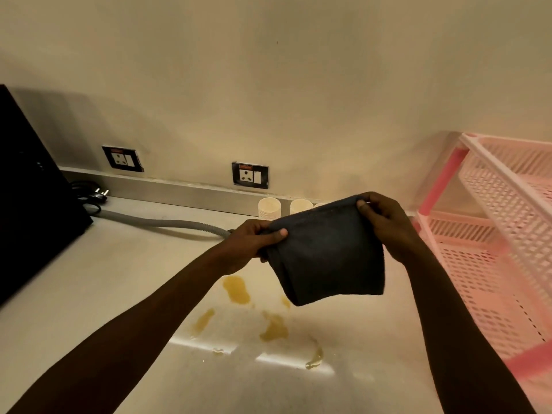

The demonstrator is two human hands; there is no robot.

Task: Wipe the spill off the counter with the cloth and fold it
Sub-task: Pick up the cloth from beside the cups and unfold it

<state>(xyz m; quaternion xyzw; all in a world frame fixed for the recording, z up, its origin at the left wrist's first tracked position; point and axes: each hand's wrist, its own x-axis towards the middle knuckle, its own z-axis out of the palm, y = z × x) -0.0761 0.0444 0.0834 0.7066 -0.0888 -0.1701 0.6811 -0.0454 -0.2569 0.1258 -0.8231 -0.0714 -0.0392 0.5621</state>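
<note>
A dark grey cloth point(328, 258) hangs in the air above the counter, folded over so its lower edge droops. My left hand point(254, 240) pinches its upper left corner and my right hand point(388, 225) pinches its upper right corner. Below the cloth, several yellow-brown puddles of spill point(237, 289) lie on the pale counter point(119, 279), with more patches nearer me point(273, 328). The cloth hides part of the counter behind it.
A black appliance point(33, 198) stands at the left with a black plug and cord point(95, 194) and a grey hose point(167, 224) running along the back. Two white paper cup stacks point(268, 208) sit by the wall. A pink plastic rack point(495, 249) fills the right side.
</note>
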